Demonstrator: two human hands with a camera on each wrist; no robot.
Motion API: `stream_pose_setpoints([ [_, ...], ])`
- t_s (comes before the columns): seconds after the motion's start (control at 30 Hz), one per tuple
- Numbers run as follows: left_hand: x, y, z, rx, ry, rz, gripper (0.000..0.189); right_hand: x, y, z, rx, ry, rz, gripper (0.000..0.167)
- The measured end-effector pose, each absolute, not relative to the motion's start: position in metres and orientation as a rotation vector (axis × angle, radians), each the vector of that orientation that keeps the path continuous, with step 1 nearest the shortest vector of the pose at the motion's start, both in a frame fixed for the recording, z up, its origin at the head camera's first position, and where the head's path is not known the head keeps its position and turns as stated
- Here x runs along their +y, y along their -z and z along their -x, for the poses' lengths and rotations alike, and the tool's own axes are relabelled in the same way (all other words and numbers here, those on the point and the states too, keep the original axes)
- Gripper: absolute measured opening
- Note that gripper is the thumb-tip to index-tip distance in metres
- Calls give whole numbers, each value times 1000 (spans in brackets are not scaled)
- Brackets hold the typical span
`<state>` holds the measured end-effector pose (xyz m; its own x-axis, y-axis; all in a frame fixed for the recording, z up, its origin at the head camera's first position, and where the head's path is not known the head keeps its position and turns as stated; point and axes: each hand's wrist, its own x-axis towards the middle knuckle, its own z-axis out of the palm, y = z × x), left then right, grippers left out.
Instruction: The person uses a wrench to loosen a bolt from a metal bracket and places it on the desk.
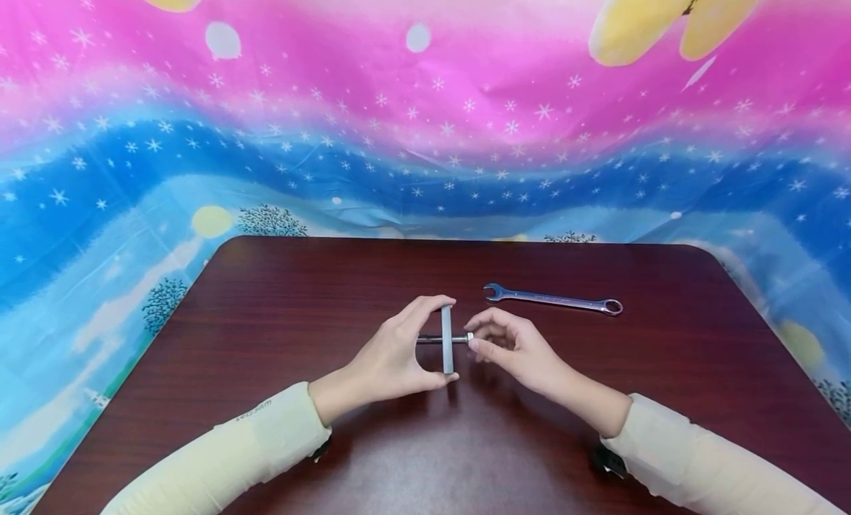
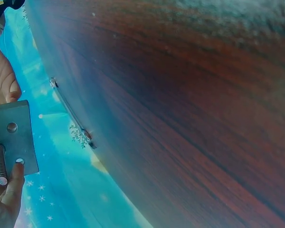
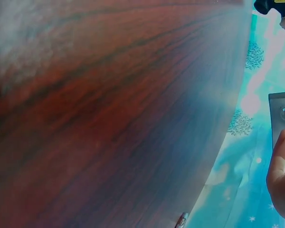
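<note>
Bright head view, soft glare on the tabletop point(image 1: 465, 456) (wrist views look hazier).

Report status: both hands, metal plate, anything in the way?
Left hand grips metal plate by edges; right hand pinches bolt by head. Bolt runs through plate. Wrench on table beyond, seemingly clear.

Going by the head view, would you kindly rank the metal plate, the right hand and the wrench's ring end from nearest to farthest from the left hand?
1. The metal plate: held by the left hand, at its right side.
2. The right hand: right of the plate, at the bolt head.
3. The wrench's ring end: farther right, toward the back.
</note>
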<state>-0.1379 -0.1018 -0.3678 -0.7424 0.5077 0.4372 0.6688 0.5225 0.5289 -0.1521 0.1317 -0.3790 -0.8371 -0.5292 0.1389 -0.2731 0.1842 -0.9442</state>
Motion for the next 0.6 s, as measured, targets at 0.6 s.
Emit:
stream_pose_setpoints([
  [0.6, -100, 370, 141, -2540, 1044, 1004, 92, 134, 383, 155, 2304, 1715, 776, 30],
])
